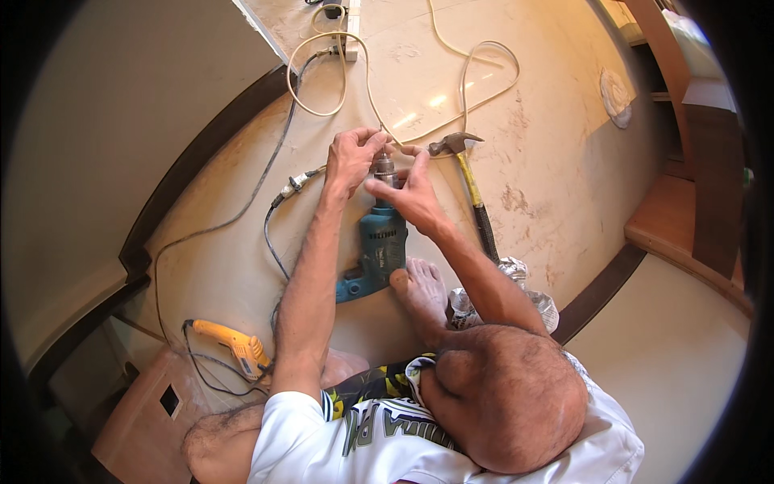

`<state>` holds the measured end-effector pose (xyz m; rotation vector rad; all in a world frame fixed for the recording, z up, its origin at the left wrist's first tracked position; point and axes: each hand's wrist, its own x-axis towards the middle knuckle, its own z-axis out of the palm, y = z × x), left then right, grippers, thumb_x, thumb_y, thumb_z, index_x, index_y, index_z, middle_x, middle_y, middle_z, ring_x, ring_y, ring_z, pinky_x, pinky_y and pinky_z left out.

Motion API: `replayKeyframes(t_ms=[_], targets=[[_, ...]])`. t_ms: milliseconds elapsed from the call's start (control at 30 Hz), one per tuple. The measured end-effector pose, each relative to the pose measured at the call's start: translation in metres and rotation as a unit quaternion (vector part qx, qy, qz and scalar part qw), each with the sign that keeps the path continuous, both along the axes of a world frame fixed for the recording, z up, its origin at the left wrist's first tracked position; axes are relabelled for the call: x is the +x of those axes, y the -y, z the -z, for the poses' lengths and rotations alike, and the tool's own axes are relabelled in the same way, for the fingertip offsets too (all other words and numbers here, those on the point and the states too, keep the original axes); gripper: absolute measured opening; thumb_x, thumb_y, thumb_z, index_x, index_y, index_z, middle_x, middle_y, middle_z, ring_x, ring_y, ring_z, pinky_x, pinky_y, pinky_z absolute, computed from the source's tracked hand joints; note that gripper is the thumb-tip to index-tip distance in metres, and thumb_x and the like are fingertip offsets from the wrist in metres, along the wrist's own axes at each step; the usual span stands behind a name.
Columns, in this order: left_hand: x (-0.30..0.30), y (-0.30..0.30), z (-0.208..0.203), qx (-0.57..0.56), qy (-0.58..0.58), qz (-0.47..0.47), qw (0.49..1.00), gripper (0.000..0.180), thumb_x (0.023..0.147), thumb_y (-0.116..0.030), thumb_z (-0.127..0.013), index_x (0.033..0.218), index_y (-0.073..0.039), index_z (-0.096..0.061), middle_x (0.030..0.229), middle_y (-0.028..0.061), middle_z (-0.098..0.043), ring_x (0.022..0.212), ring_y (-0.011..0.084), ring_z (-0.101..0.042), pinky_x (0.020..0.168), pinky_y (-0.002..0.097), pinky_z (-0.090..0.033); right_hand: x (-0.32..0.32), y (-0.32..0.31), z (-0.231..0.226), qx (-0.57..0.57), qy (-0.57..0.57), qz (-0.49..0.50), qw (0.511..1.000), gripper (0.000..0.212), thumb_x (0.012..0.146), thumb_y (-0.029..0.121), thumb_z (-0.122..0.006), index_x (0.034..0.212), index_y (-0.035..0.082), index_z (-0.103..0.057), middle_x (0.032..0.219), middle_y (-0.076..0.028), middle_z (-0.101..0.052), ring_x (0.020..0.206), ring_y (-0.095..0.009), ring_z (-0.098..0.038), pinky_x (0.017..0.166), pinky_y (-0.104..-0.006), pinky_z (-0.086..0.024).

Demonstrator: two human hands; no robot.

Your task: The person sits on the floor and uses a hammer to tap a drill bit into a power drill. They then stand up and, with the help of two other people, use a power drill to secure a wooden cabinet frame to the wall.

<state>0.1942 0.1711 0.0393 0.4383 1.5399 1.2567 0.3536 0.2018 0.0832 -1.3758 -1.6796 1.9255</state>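
Note:
A teal power drill (382, 242) lies on the floor in front of me, its metal chuck (385, 171) pointing away. My left hand (353, 161) is closed in a pinch at the chuck's far end, on a thin drill bit (381, 127) of which only a little shows. Curled around the chuck from the right is my right hand (415, 194), thumb across its near side and index finger stretched forward. A claw hammer (468, 173) with a yellow and black handle lies just right of this hand.
A yellow corded power tool (234, 343) rests at the lower left. A cream cable (367, 60) loops over the floor ahead, near a white power strip (351, 55). Crumpled paper (524, 286) lies by my bare foot (423, 294). Wooden furniture (669, 210) stands at right.

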Motion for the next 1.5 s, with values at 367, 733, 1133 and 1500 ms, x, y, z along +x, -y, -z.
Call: replayKeyframes(t_ms=[367,733,1133,1500], targets=[[0.002,-0.003,-0.002,-0.007,-0.034,0.016,0.999,0.024,0.104,-0.018,-0.068,0.112,0.003,-0.074,0.089,0.0066,-0.075,0.078,0.0126,-0.071,0.071,0.028,-0.06,0.002,-0.005,0.014,0.011,0.025,-0.014,1.0,0.083,0.082,0.016,-0.088,0.141,-0.002,-0.033,0.104,-0.018,-0.068,0.093,-0.022,-0.069,0.075,-0.0356,-0.057],[0.0,0.004,-0.006,-0.02,0.013,0.016,1.0,0.03,0.103,-0.022,-0.07,0.119,0.004,-0.073,0.099,0.0073,-0.075,0.09,0.0125,-0.07,0.081,0.029,-0.059,0.016,-0.019,0.023,-0.169,-0.126,-0.011,0.977,0.076,0.093,0.004,-0.075,0.154,-0.001,-0.029,0.115,-0.018,-0.071,0.105,-0.021,-0.067,0.096,-0.0368,-0.052],[0.0,0.021,-0.008,-0.006,0.034,0.032,0.999,0.039,0.102,-0.027,-0.072,0.126,0.004,-0.072,0.108,0.009,-0.076,0.093,0.0127,-0.069,0.085,0.0291,-0.057,0.017,-0.018,0.02,-0.182,-0.127,-0.003,0.975,0.074,0.094,0.003,-0.075,0.152,-0.002,-0.03,0.119,-0.017,-0.071,0.107,-0.019,-0.067,0.096,-0.0351,-0.053],[-0.001,0.001,-0.003,-0.003,0.034,0.007,0.999,0.025,0.097,-0.023,-0.078,0.108,0.0,-0.076,0.093,0.007,-0.077,0.079,0.0122,-0.069,0.073,0.027,-0.058,0.016,-0.018,0.026,-0.193,-0.152,0.0,0.969,0.067,0.093,0.003,-0.075,0.146,0.001,-0.035,0.116,-0.016,-0.071,0.102,-0.018,-0.067,0.094,-0.0344,-0.053]])
